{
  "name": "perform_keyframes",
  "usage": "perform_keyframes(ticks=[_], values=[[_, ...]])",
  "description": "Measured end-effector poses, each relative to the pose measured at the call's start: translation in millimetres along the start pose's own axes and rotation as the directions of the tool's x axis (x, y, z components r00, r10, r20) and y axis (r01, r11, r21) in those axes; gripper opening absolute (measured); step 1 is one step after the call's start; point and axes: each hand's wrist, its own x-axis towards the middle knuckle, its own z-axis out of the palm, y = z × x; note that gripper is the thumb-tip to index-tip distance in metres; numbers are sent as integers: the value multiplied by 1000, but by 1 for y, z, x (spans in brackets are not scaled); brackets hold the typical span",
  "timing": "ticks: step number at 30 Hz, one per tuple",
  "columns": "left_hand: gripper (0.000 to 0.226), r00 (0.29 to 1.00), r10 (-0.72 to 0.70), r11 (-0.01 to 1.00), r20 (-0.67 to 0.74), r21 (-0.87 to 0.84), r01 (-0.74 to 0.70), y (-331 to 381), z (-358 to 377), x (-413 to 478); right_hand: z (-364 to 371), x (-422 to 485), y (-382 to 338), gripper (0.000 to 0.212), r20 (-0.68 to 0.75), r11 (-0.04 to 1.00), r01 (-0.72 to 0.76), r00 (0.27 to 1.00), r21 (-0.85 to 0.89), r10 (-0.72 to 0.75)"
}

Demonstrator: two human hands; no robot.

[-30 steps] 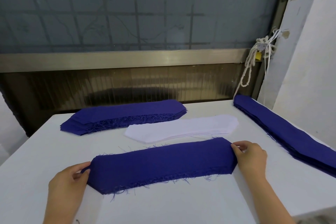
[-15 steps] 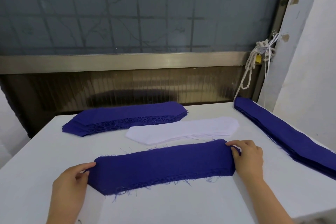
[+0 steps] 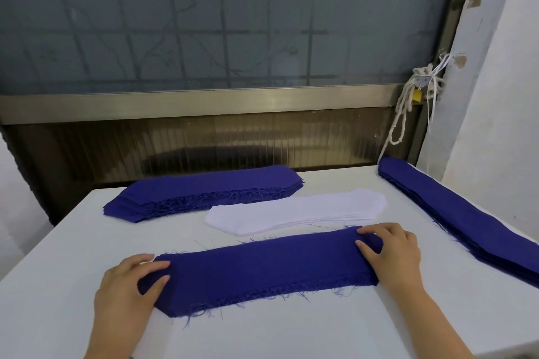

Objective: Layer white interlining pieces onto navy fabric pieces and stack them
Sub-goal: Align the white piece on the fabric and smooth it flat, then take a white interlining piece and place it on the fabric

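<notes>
A long navy fabric piece (image 3: 262, 268) with frayed edges lies flat on the white table (image 3: 291, 332) in front of me. My left hand (image 3: 128, 288) rests on its left end, fingers and thumb lying over the cloth. My right hand (image 3: 393, 253) presses on its right end, fingers stretched across the top corner. Just behind it sits a stack of white interlining pieces (image 3: 297, 213). A thick pile of navy pieces (image 3: 204, 192) lies at the back left.
Another long pile of navy pieces (image 3: 460, 216) runs along the table's right edge beside a white wall. A window frame and dark panel stand behind the table, and a knotted white cord (image 3: 408, 108) hangs at the back right corner.
Both hands have slid from the tips of the front navy piece inward onto its ends. The piece now lies flatter and a little nearer the white stack.
</notes>
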Motion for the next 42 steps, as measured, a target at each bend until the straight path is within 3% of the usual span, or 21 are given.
perform_keyframes(ticks=[5,7,10,13,18,26,30,35,42], values=[[32,994,101,995,37,-13,-101,14,-3,-3,1,0,-4,17,71,982,184,980,40,-187],[25,990,134,984,37,113,-137,22,-4,-3,-1,6,-7,15,129,981,193,972,33,-195],[14,985,125,924,119,349,-159,38,-8,1,-3,18,-16,14,223,982,171,963,-78,-150],[17,980,66,928,188,349,-129,47,-10,12,-5,29,-26,17,278,974,143,956,-179,-89],[38,984,-14,905,175,420,-62,56,-5,32,-9,46,-42,22,357,941,89,933,-325,35],[34,991,-47,837,128,547,-31,67,16,56,6,62,-53,40,304,894,41,947,-446,108],[35,997,-71,891,34,451,48,79,34,76,22,71,-62,34,189,915,51,982,-401,28],[17,1000,8,980,27,197,-13,95,62,96,52,79,-69,20,113,955,126,989,-268,-99],[17,997,72,985,27,156,-75,96,94,105,76,91,-67,15,98,974,155,985,-168,-140]])
